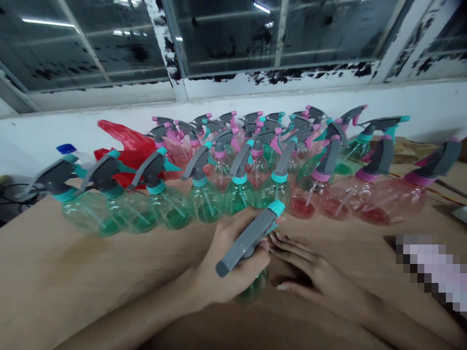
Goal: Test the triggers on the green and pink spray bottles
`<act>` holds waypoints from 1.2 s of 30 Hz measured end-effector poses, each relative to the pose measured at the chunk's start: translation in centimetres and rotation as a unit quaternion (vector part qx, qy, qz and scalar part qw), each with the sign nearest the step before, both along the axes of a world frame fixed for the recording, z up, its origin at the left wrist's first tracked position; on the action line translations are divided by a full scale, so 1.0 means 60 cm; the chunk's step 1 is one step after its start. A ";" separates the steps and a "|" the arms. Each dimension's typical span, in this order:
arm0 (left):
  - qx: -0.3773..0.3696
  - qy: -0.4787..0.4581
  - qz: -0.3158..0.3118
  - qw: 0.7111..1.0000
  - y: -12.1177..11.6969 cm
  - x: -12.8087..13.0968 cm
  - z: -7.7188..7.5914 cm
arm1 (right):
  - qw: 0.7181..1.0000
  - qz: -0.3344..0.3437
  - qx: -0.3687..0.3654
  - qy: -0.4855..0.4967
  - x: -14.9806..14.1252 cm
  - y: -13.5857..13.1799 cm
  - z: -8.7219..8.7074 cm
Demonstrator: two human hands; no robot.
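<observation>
My left hand [233,257] is wrapped around the neck of a green spray bottle [253,287], under its grey trigger head with a teal nozzle. That bottle stands in front of me, slightly tilted in view. Close beside it on the right, my right hand [310,265] lies palm down on the wooden table [153,301], fingers stretched out and holding nothing. Just beyond both hands runs a front row of spray bottles: green ones with teal collars, such as a green bottle [170,209], and pink ones with pink collars, such as a pink bottle [302,204].
Several more spray bottles crowd behind the front row. A red plastic bag [127,138] and a blue-capped bottle [82,158] are at the back left. A blurred-out pinkish item [434,267] lies at right. Dark cables [16,194] hang at the left edge, and windows rise behind.
</observation>
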State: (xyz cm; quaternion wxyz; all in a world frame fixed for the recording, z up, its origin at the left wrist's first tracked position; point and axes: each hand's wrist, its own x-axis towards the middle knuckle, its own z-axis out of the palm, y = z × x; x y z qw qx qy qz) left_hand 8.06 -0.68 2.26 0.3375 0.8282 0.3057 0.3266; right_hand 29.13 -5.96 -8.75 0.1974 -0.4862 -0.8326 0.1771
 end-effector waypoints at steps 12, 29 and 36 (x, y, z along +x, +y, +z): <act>-0.013 -0.018 -0.018 1.000 -0.002 -0.001 0.011 | 1.000 0.000 0.006 -0.001 0.000 0.000 -0.002; 0.017 -0.004 0.001 1.000 -0.001 0.003 0.016 | 1.000 -0.004 0.011 -0.014 0.000 -0.002 0.001; 0.034 -0.011 0.006 0.999 0.000 0.003 0.003 | 1.000 -0.001 0.009 0.000 0.000 -0.001 -0.002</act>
